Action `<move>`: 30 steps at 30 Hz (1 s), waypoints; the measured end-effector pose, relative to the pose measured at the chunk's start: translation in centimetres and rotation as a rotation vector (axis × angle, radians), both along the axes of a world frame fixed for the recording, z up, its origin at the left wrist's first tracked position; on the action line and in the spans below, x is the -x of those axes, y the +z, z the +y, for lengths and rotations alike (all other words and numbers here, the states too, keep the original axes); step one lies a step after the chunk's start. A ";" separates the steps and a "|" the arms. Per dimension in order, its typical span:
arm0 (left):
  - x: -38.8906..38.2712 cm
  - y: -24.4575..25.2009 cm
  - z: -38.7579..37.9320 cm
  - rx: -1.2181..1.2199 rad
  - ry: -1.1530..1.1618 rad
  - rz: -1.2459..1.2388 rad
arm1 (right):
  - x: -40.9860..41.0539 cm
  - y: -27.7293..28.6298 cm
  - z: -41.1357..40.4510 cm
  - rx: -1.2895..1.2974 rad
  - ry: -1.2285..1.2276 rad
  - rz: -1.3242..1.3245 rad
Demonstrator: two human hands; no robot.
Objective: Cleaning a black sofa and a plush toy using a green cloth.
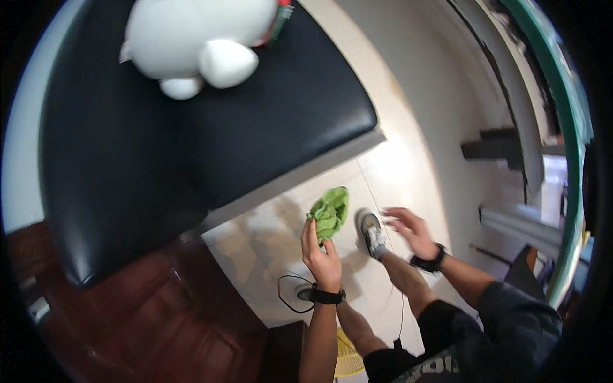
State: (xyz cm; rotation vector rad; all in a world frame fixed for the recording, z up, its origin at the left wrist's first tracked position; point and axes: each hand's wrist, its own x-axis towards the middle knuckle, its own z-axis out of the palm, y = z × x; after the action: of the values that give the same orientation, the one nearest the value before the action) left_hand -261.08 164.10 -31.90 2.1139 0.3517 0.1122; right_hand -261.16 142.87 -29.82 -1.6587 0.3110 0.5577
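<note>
A crumpled green cloth point(329, 213) is gripped in my left hand point(322, 258), between the thumb and the fingers, above the tiled floor. My right hand point(414, 232) is held apart to the right of it, fingers spread and slightly blurred, with nothing in them. Each wrist wears a black band. Beyond my hands lies a black padded cushion point(215, 143), seemingly leather or imitation leather. A large white plush toy point(191, 33) rests on its far part, cut off by the top of the picture.
Dark reddish-brown wooden furniture point(158, 316) stands at lower left. On the pale tiled floor point(249, 253) a black cable point(282, 299) loops near my left foot. A yellow mesh basket point(348, 356) is partly hidden by my legs. A teal edge point(572, 143) curves along the right.
</note>
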 end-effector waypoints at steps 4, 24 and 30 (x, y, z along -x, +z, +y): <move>2.9 0.6 -3.7 0.300 -0.177 0.132 | 0.5 -2.5 7.1 -0.176 -0.072 0.035; 6.8 8.0 19.1 -0.054 0.425 0.031 | -8.0 -10.1 17.7 0.393 0.155 -0.852; -2.7 3.7 15.9 -0.093 0.203 -0.123 | -6.8 -7.2 24.6 0.616 0.380 -0.823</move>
State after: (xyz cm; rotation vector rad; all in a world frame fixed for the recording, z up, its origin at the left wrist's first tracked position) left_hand -258.43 180.05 -28.25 2.1460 0.4947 0.3819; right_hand -254.34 167.42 -37.01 -2.4077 -0.4964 -0.0037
